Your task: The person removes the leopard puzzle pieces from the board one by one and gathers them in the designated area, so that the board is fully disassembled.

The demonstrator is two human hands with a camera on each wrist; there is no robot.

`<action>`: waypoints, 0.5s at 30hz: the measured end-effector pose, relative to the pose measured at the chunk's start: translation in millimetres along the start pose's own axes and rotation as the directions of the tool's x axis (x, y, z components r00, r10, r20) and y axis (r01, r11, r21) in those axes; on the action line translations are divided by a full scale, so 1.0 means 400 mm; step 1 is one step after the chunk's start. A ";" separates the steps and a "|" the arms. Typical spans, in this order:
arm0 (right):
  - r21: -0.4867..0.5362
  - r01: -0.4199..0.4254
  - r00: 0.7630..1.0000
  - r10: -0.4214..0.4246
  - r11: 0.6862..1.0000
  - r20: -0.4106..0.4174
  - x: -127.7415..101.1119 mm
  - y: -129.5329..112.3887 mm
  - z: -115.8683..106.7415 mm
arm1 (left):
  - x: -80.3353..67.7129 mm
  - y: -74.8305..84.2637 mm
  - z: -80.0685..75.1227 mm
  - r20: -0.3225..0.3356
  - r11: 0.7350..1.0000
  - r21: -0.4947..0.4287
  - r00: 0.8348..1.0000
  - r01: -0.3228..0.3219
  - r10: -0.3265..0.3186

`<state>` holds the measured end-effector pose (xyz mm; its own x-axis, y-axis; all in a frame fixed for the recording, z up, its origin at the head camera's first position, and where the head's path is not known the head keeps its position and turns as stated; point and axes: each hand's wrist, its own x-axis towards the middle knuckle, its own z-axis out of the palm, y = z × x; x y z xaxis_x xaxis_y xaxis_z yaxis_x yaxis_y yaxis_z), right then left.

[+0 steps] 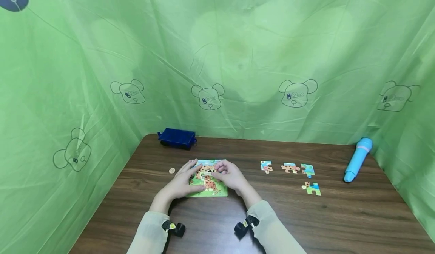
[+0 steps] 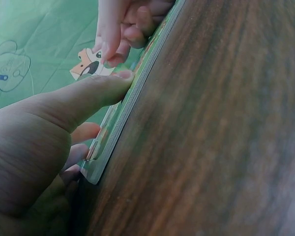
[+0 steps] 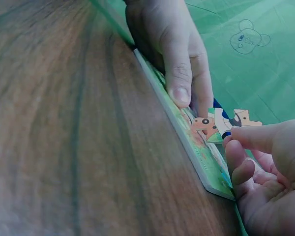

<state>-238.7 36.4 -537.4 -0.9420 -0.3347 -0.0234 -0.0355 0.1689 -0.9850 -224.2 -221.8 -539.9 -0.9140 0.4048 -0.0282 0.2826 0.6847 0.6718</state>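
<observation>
Green cardboard puzzle board [image 1: 208,181] lying near brown wooden table [image 1: 306,216] centre, being steadied by left hand [image 1: 181,182]; orange animal puzzle piece [image 3: 217,128] being pinched over board by right hand [image 1: 231,176].

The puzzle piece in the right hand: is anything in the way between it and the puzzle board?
Nothing visible blocks it. The right hand pinches the puzzle piece just above the puzzle board. The left hand only presses the board's left side, beside the piece.
</observation>
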 end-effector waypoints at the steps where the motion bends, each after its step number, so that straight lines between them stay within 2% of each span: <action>1: 0.017 -0.007 1.000 0.007 1.000 0.003 0.000 -0.001 -0.002 | 0.000 0.001 -0.001 0.001 1.000 0.000 1.000 0.001 -0.001; 7: 0.065 -0.003 1.000 0.003 0.998 0.008 0.001 0.000 -0.009 | 0.003 0.000 -0.001 0.000 1.000 0.007 1.000 -0.006 0.006; 15: 0.062 0.001 1.000 -0.002 0.998 0.014 -0.001 -0.013 -0.021 | 0.003 -0.003 0.001 -0.003 1.000 0.010 1.000 -0.014 0.014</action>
<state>-241.1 43.5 -530.9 -0.9373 -0.3477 -0.0241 -0.0156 0.1110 -0.9937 -225.4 -222.1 -541.0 -0.9106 0.4129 -0.0163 0.2987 0.6850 0.6645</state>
